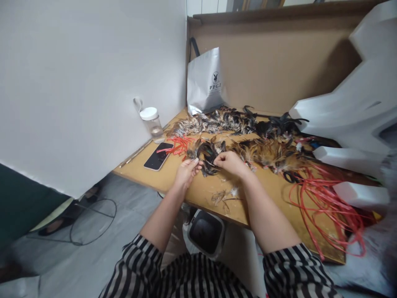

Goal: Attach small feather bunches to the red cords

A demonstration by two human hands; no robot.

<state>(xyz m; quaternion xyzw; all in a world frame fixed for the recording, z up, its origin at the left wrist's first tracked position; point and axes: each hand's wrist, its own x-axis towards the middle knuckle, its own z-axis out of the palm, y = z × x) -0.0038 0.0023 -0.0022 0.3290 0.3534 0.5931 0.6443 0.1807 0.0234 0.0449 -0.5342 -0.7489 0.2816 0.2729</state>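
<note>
Near the front edge of the wooden table (167, 178), my left hand (187, 170) pinches something small, perhaps a feather, too small to name surely. To its right, my right hand (228, 162) is closed at the edge of a dark feather bunch (208, 154), thumb and finger pressed together; what they hold is hard to make out. The dark feathers lie between and just beyond both hands. Brown feathers (269, 154) spread to the right, and a row of mottled feathers (214, 123) lies behind. Red strips (181, 145) are left of the dark bunch.
A phone (158, 156) and a lidded jar (152, 124) stand or lie at the left. A silver bag (204, 82) leans at the back. Long red strips (328, 203) hang over the right edge beside white foam pieces (361, 194). A black bin (206, 231) sits below the table.
</note>
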